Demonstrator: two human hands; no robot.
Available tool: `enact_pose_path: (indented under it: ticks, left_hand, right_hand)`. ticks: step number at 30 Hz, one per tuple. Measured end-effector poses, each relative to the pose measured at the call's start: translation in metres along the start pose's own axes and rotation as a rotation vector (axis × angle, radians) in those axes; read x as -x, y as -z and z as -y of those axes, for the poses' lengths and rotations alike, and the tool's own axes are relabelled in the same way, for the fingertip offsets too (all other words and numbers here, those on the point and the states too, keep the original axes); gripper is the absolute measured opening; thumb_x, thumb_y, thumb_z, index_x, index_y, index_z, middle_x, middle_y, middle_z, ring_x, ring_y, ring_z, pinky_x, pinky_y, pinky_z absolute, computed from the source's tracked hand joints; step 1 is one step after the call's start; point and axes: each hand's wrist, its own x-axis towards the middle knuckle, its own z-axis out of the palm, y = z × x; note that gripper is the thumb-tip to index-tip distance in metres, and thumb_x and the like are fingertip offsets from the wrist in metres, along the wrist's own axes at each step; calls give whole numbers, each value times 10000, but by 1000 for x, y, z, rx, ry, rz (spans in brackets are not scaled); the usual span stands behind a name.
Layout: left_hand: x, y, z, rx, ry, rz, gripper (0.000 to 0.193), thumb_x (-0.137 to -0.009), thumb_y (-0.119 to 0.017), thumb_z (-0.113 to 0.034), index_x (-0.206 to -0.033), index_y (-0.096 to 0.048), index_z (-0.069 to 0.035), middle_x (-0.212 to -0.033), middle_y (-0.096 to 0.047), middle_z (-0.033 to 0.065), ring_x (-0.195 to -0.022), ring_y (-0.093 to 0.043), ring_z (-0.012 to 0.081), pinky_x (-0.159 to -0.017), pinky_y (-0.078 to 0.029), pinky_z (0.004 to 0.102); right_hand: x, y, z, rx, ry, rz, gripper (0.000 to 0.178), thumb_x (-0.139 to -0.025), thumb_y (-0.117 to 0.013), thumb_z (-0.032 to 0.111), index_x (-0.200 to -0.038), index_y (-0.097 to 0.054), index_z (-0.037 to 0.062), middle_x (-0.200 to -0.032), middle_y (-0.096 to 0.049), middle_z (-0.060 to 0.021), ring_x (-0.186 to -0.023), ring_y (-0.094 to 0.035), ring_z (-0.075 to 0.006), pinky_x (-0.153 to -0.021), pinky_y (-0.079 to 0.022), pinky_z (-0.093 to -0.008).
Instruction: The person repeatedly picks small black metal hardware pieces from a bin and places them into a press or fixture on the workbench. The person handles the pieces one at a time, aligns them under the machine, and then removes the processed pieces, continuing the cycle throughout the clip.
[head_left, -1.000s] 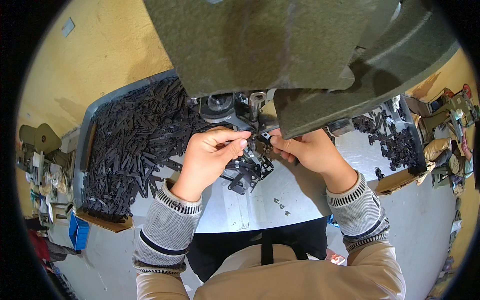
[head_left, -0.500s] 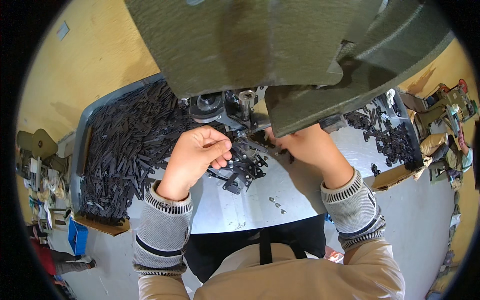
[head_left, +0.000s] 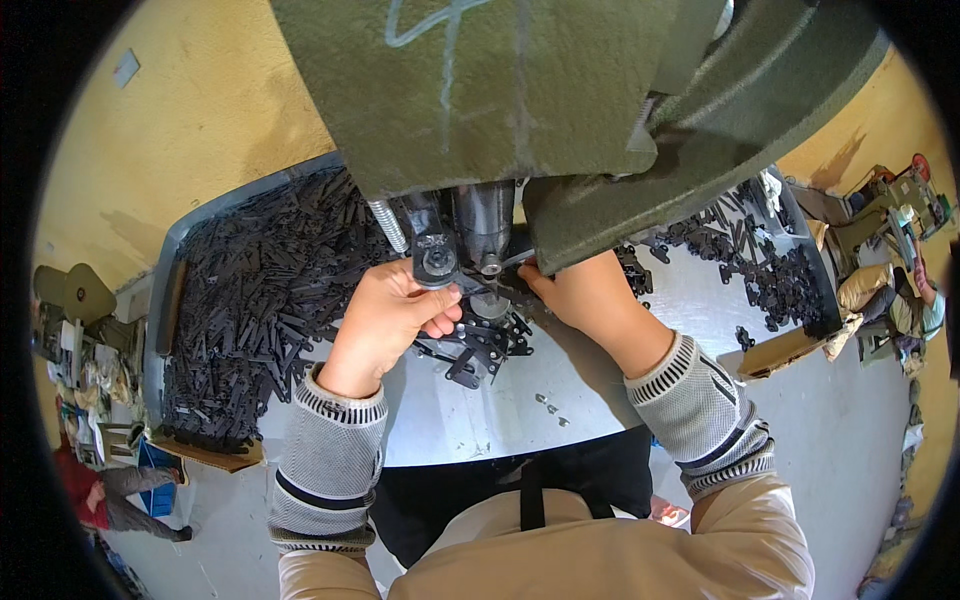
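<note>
Black flat parts (head_left: 462, 371) lie on our table (head_left: 440, 420) between our left hand (head_left: 392, 312) and right hand (head_left: 588, 292), just beside the left; a press tool (head_left: 436, 262) and green machine body (head_left: 500, 110) partly cover both, so we cannot tell whether either hand clamps anything.

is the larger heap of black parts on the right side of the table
No, the larger heap of black parts lies left of the left hand, and a smaller heap lies on the right.
</note>
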Motion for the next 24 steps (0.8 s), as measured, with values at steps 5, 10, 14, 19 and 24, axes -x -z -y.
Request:
enact_pose_path:
  ticks: [5, 10, 14, 19, 24]
  left_hand:
    - [-1, 2, -1, 89, -20, 33, 170, -893, -647, -125, -951, -618, 32, -752, -643, 63, -610, -580, 91, -558, -478, 202]
    - [-1, 4, 2, 66, -37, -2, 151, -902, -641, -154, -932, -599, -13, -723, -619, 34, -572, -531, 69, -525, -427, 185]
    - [-1, 4, 2, 65, -44, 13, 142, -917, -620, -159, -928, -583, -22, -712, -602, 26, -567, -498, 70, -524, -410, 189]
    - [1, 1, 1, 201, -125, -67, 133, -926, -601, -162, -924, -568, -33, -699, -591, 26, -563, -485, 72, -527, -392, 190]
    - [3, 13, -5, 200, -131, -99, 104, -919, -580, -120, -947, -582, -19, -739, -597, 37, -604, -507, 67, -559, -422, 197]
  right_hand:
    - [-3, 4, -6, 84, 81, -128, 139, -743, -675, 122, -871, -677, 70, -794, -671, -107, -718, -639, -318, -650, -518, -395]
    - [4, 3, -4, 10, -42, 13, 108, -744, -671, 130, -834, -675, 71, -787, -670, -97, -715, -647, -293, -644, -519, -388]
    - [5, -1, -4, 84, -4, 0, 114, -742, -668, 132, -839, -676, 71, -773, -670, -87, -708, -647, -290, -641, -519, -382]
    - [3, 7, -7, 18, 12, -162, 191, -751, -674, 118, -929, -651, 52, -859, -673, -113, -772, -641, -326, -693, -521, -372]
    - [6, 16, -3, -38, -75, -163, 227, -798, -666, 103, -1012, -623, 38, -959, -674, -139, -874, -639, -341, -757, -519, -363]
